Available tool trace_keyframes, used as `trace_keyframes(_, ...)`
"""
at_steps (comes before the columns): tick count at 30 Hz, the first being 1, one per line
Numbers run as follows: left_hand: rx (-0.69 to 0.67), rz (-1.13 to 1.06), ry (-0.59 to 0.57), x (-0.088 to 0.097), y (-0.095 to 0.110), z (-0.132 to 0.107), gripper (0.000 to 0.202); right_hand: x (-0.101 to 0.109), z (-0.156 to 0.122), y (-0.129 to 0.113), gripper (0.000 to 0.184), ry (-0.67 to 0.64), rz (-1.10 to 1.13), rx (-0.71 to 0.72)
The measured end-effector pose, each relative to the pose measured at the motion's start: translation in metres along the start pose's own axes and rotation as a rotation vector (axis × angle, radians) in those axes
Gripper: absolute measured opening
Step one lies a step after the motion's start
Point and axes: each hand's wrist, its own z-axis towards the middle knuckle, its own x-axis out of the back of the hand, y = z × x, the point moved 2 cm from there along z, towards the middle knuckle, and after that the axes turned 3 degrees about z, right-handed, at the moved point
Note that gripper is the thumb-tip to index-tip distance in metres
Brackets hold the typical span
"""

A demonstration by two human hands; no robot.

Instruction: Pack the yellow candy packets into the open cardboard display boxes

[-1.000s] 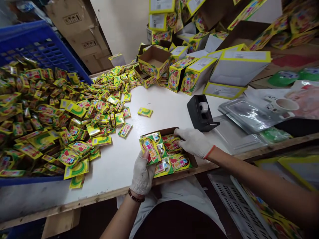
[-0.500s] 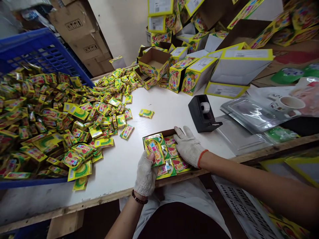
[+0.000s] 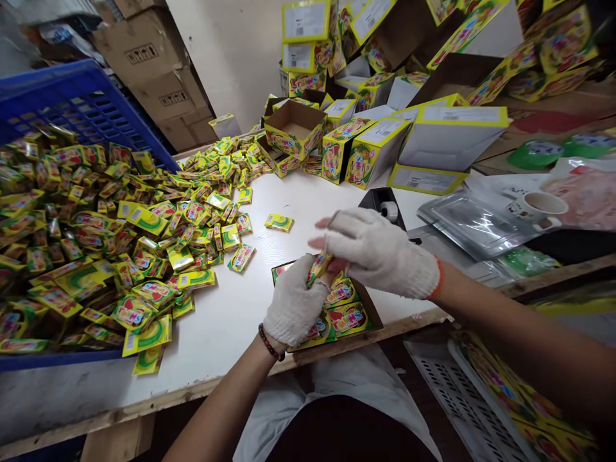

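Both my hands wear white knit gloves with cut fingertips. My left hand point(image 3: 294, 303) is closed on a small stack of yellow-green candy packets point(image 3: 318, 266), held upright just above a shallow brown cardboard tray point(image 3: 370, 311) at the table's near edge. My right hand point(image 3: 373, 251) hovers over the tray, its thumb and fingers pinching the same stack from the right. More packets point(image 3: 347, 319) lie flat inside the tray.
A big heap of the same packets point(image 3: 96, 237) spills from a blue crate point(image 3: 72, 102) on the left. One loose packet point(image 3: 279, 222) lies mid-table. A black tape dispenser point(image 3: 385, 205) sits behind my right hand. Yellow printed cartons point(image 3: 370, 151) are stacked at the back, plastic sleeves point(image 3: 476, 224) at right.
My right hand lifted off the packets in the tray and came up to the stack. My left hand raised and turned that stack from flat to upright.
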Motion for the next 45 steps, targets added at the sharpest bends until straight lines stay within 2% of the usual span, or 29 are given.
trace_keyframes(1,-0.034,0.056,0.0,-0.003,0.0,0.001,0.013,0.001,0.002,-0.002,0.023,-0.104,-0.125,0.02)
trace_keyframes(3,-0.064,0.096,0.049,-0.008,-0.007,0.0,0.011,-0.001,0.006,0.001,0.016,-0.315,-0.271,-0.03)
trace_keyframes(6,-0.122,0.196,0.173,-0.017,-0.027,-0.008,0.034,-0.014,0.009,0.021,0.017,-0.522,-0.275,-0.198)
trace_keyframes(9,-0.185,0.441,0.133,-0.029,-0.048,-0.019,0.059,-0.031,0.009,0.046,0.021,-0.593,-0.226,-0.297)
trace_keyframes(12,-0.168,0.596,0.061,-0.036,-0.062,-0.028,0.062,-0.045,0.008,0.061,0.024,-0.668,-0.232,-0.297)
trace_keyframes(19,-0.132,0.674,0.032,-0.035,-0.063,-0.032,0.065,-0.052,0.025,0.049,0.031,-0.849,-0.417,-0.273)
trace_keyframes(22,-0.138,0.71,0.015,-0.035,-0.061,-0.031,0.066,-0.05,0.03,0.045,0.03,-0.834,-0.438,-0.267)
trace_keyframes(28,-0.135,0.668,0.02,-0.034,-0.061,-0.031,0.061,-0.032,0.022,0.048,0.029,-0.797,-0.219,-0.255)
trace_keyframes(32,-0.129,0.667,0.034,-0.034,-0.062,-0.031,0.063,-0.027,0.022,0.05,0.032,-0.811,-0.331,-0.302)
trace_keyframes(34,-0.126,0.664,0.043,-0.035,-0.062,-0.032,0.06,-0.034,0.025,0.047,0.033,-0.841,-0.357,-0.288)
trace_keyframes(38,-0.125,0.654,0.045,-0.035,-0.062,-0.031,0.057,-0.064,0.028,0.037,0.032,-0.873,-0.378,-0.249)
trace_keyframes(42,-0.099,0.624,0.028,-0.035,-0.06,-0.031,0.061,-0.084,0.02,0.026,0.027,-0.768,-0.41,-0.348)
trace_keyframes(45,-0.086,0.535,0.021,-0.037,-0.064,-0.034,0.06,-0.088,0.012,0.021,0.026,-0.706,-0.4,-0.332)
